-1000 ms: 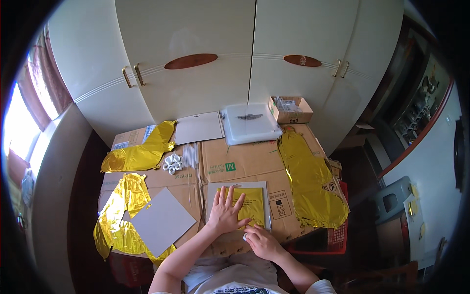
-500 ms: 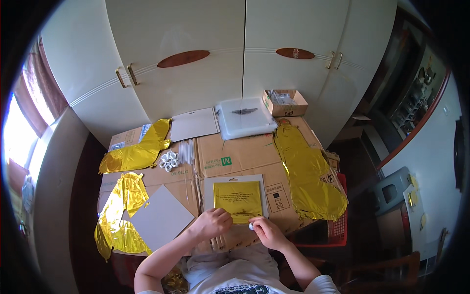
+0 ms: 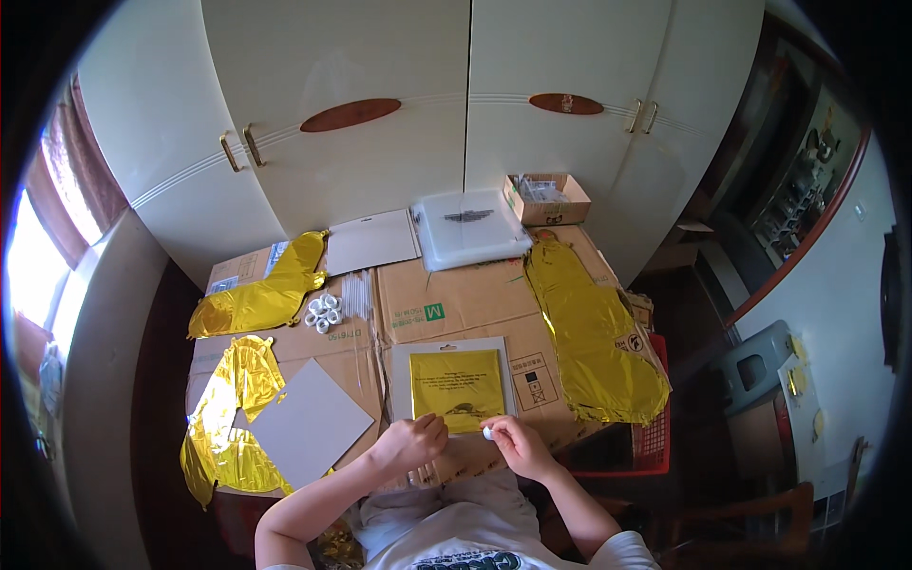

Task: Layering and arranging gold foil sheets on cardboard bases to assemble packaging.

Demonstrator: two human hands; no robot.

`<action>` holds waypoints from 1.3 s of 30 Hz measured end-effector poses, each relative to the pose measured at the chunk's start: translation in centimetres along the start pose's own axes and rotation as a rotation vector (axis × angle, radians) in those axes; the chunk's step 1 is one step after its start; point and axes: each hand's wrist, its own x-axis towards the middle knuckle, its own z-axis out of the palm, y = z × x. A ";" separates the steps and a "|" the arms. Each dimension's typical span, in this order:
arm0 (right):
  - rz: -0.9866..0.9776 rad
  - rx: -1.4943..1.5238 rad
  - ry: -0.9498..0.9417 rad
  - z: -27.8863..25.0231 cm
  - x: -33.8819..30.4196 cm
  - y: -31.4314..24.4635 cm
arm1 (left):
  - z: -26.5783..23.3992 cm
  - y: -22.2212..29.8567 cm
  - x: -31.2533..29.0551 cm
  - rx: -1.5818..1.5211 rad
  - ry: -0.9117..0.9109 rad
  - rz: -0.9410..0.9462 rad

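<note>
Where flattened brown cartons cover the worktop [image 3: 446,304], white cupboard doors [image 3: 465,114] rise behind it. A long gold foil piece [image 3: 594,332] lies along the right side, another gold foil [image 3: 261,296] at the upper left, and a crumpled third [image 3: 228,408] at the lower left, partly under a grey card [image 3: 309,432]. A white lidded box [image 3: 470,236] sits at the far edge, with a grey sheet [image 3: 372,241] to its left and a small open carton [image 3: 546,198] to its right. Near the person lies a grey backing card carrying a folded gold foil square [image 3: 458,385]. The left hand [image 3: 413,445] has its grip pinched together on the square's near edge. The right hand [image 3: 513,445] is clamped on a small white piece [image 3: 487,432] just beside that edge. A cluster of white rings [image 3: 324,311] lies well apart, by a bundle of white straws [image 3: 358,293].
</note>
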 end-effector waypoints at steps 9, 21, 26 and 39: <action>-0.217 -0.535 0.244 -3.1 2.1 -0.1 | 1.6 -0.7 -0.5 -0.088 0.127 -0.015; -0.446 -0.865 -0.099 -1.5 2.7 -1.7 | 2.1 -0.5 -0.9 -0.079 0.113 -0.077; -0.541 -1.005 -0.062 -1.0 3.0 -0.7 | 2.0 -0.8 -0.8 -0.171 0.099 -0.131; -0.635 -1.196 -0.123 -0.7 3.7 -2.2 | 1.4 -0.3 -0.3 -0.099 0.140 -0.128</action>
